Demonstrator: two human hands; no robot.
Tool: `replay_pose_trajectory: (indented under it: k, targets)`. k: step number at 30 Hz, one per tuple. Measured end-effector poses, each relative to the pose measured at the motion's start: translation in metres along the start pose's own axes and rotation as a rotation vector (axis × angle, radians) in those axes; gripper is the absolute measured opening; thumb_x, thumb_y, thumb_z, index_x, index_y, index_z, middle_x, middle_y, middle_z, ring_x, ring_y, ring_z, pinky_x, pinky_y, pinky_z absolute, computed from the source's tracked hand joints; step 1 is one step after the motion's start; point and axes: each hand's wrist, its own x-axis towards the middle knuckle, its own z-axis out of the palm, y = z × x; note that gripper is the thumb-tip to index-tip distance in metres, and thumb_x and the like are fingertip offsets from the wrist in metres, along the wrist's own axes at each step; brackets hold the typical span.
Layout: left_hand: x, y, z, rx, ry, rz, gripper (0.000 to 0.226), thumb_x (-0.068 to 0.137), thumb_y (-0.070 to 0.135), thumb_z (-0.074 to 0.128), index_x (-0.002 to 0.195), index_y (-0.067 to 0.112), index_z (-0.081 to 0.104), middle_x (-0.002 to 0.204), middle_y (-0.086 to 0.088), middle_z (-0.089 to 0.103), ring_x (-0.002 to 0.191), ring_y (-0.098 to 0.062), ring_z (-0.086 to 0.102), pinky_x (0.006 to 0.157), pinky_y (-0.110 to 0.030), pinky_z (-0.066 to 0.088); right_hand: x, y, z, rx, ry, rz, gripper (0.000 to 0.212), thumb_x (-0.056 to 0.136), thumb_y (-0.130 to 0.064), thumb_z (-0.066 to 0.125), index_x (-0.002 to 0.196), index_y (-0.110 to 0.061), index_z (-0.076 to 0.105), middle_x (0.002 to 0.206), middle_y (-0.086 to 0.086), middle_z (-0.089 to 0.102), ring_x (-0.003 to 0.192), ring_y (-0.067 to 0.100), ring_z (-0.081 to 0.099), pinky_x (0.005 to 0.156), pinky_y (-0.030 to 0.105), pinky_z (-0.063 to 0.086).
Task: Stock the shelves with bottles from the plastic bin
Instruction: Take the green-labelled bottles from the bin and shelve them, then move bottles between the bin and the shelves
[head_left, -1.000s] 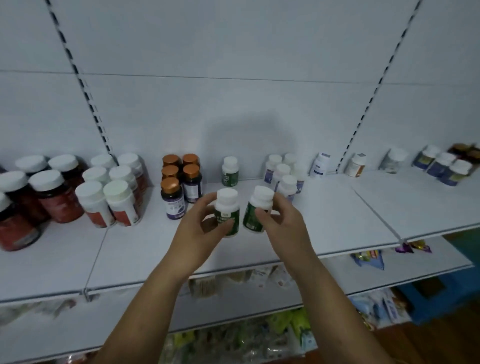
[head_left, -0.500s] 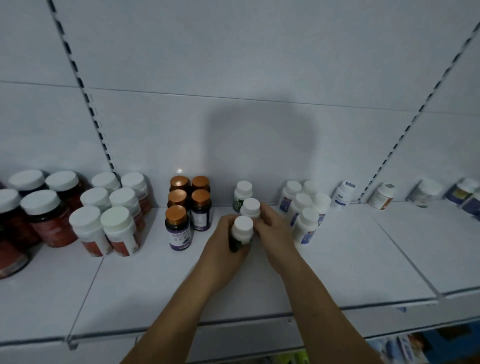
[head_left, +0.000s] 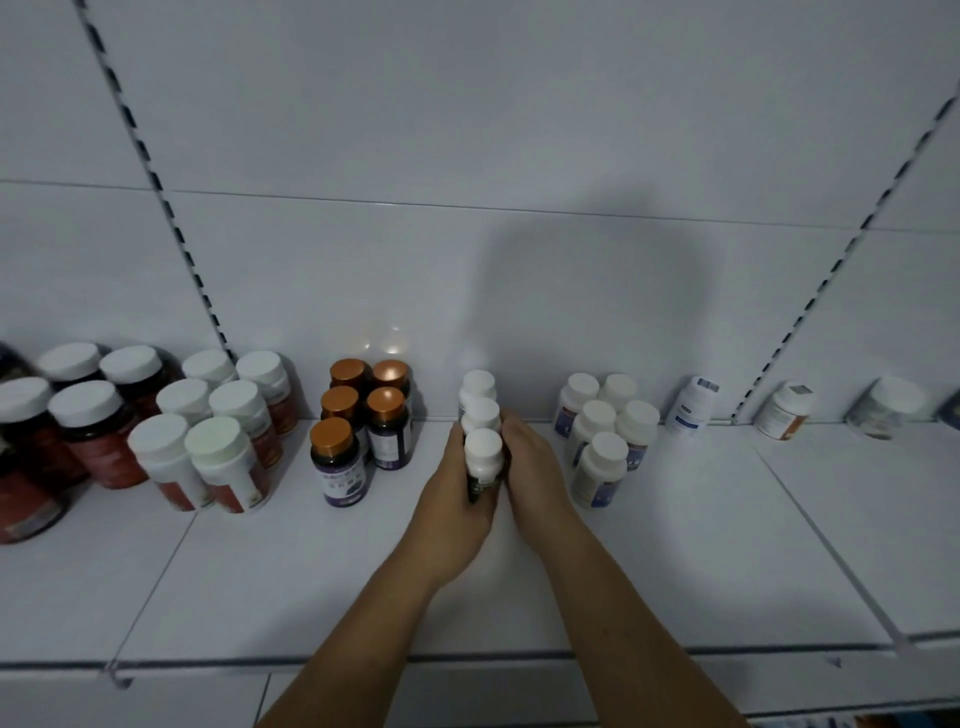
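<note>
Grip of left hand (head_left: 453, 501) round front bottle (head_left: 483, 457), right hand (head_left: 537, 470) grip unclear — copper-capped bottles (head_left: 385, 415) left, white-capped cluster (head_left: 605, 457) right

Shelf (head_left: 675, 561) layout: three bottles in single file at centre, with front bottle (head_left: 483, 457), middle bottle (head_left: 480, 414) and back bottle (head_left: 478, 384) nearest the back panel. Left hand (head_left: 452, 514) grips front bottle from the left; right hand (head_left: 535, 467) sits against the file's right side. Left of file: five-bottle cluster (head_left: 363, 415), then six-bottle cluster (head_left: 218, 415), large jars (head_left: 78, 410) at far left. Right of file: five-bottle group (head_left: 602, 426), leaning bottle (head_left: 693, 405) tipped against the panel, lone bottle (head_left: 784, 410), end jar (head_left: 883, 410).
</note>
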Motion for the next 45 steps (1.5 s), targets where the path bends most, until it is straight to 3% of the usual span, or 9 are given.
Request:
replay_pose_trajectory:
  k: [6, 9, 11, 14, 18, 21, 30, 35, 45]
  targets:
    - [0.001, -0.003, 0.006, 0.007, 0.024, -0.03, 0.074, 0.093, -0.001, 0.071, 0.154, 0.026, 0.04, 0.137, 0.009, 0.063, 0.127, -0.01, 0.063, 0.104, -0.035, 0.055, -0.02, -0.024, -0.013, 0.077, 0.002, 0.004, 0.03, 0.109, -0.019, 0.044, 0.09, -0.026, 0.066, 0.083, -0.016, 0.071, 0.082, -0.004, 0.065, 0.075, 0.018, 0.05]
    - [-0.005, 0.014, -0.004, -0.006, 0.045, -0.062, 0.087, 0.093, 0.008, 0.078, 0.16, 0.031, 0.028, 0.157, 0.023, 0.045, 0.133, 0.02, 0.045, 0.107, -0.009, 0.043, -0.039, -0.046, -0.022, 0.103, -0.016, -0.081, 0.027, 0.112, -0.021, 0.045, 0.096, -0.035, 0.062, 0.08, -0.032, 0.064, 0.071, -0.021, 0.058, 0.065, 0.001, 0.042]
    - [-0.011, 0.035, -0.019, 0.046, 0.071, -0.042, 0.087, 0.096, 0.024, 0.078, 0.16, 0.039, 0.021, 0.16, 0.029, 0.031, 0.137, 0.025, 0.03, 0.109, -0.001, 0.028, -0.053, -0.062, -0.027, 0.041, -0.046, -0.152, 0.023, 0.112, -0.028, 0.046, 0.129, -0.039, 0.057, 0.107, -0.039, 0.056, 0.087, -0.034, 0.05, 0.073, -0.006, 0.038]
    - [-0.016, 0.067, -0.059, 0.226, 0.15, 0.081, 0.075, 0.099, 0.041, 0.069, 0.163, 0.031, 0.032, 0.162, 0.015, 0.041, 0.147, 0.003, 0.037, 0.119, -0.018, 0.034, -0.072, -0.093, -0.033, -0.115, -0.112, -0.344, 0.046, 0.109, -0.036, 0.051, 0.154, -0.037, 0.042, 0.135, -0.036, 0.045, 0.114, -0.034, 0.041, 0.092, -0.004, 0.032]
    - [-0.038, 0.098, -0.12, 0.635, 0.293, 0.143, 0.07, 0.098, 0.061, 0.057, 0.159, 0.031, 0.039, 0.15, 0.007, 0.054, 0.135, -0.017, 0.053, 0.109, -0.043, 0.048, -0.093, -0.133, -0.031, -0.441, -0.325, -0.574, 0.064, 0.103, -0.047, 0.058, 0.16, -0.036, 0.032, 0.161, -0.02, 0.036, 0.149, -0.004, 0.026, 0.119, 0.019, 0.025]
    - [-0.081, 0.102, -0.158, 0.905, 0.39, 0.032, 0.074, 0.096, 0.068, 0.053, 0.16, 0.033, 0.036, 0.157, 0.008, 0.049, 0.143, -0.02, 0.046, 0.113, -0.049, 0.044, -0.108, -0.151, -0.01, -0.732, -0.438, -0.801, 0.075, 0.099, -0.059, 0.053, 0.163, -0.033, 0.025, 0.171, -0.007, 0.026, 0.16, 0.016, 0.015, 0.129, 0.039, 0.018]
    - [-0.296, 0.086, -0.234, 1.165, 0.59, -0.628, 0.08, 0.094, 0.074, 0.048, 0.162, 0.037, 0.028, 0.167, 0.008, 0.037, 0.153, -0.02, 0.034, 0.124, -0.05, 0.032, -0.205, -0.145, 0.126, -0.785, -0.985, -1.132, 0.082, 0.1, -0.064, 0.049, 0.165, -0.033, 0.011, 0.174, -0.004, 0.015, 0.161, 0.02, 0.01, 0.13, 0.048, 0.016]
    - [-0.392, 0.064, -0.266, 1.111, 0.689, -0.856, 0.08, 0.096, 0.073, 0.048, 0.163, 0.037, 0.025, 0.169, 0.009, 0.032, 0.155, -0.019, 0.03, 0.125, -0.045, 0.027, -0.276, -0.116, 0.215, -0.749, -1.201, -1.158, 0.081, 0.101, -0.061, 0.05, 0.166, -0.032, 0.01, 0.174, -0.004, 0.014, 0.16, 0.019, 0.009, 0.13, 0.046, 0.014]
    - [-0.546, -0.062, -0.395, 0.948, 0.711, -1.034, 0.079, 0.097, 0.071, 0.051, 0.162, 0.032, 0.029, 0.162, 0.006, 0.042, 0.147, -0.021, 0.042, 0.12, -0.049, 0.037, -0.393, -0.034, 0.425, -0.902, -1.402, -1.101, 0.079, 0.099, -0.06, 0.055, 0.164, -0.035, 0.018, 0.17, -0.005, 0.025, 0.156, 0.019, 0.024, 0.127, 0.045, 0.024]
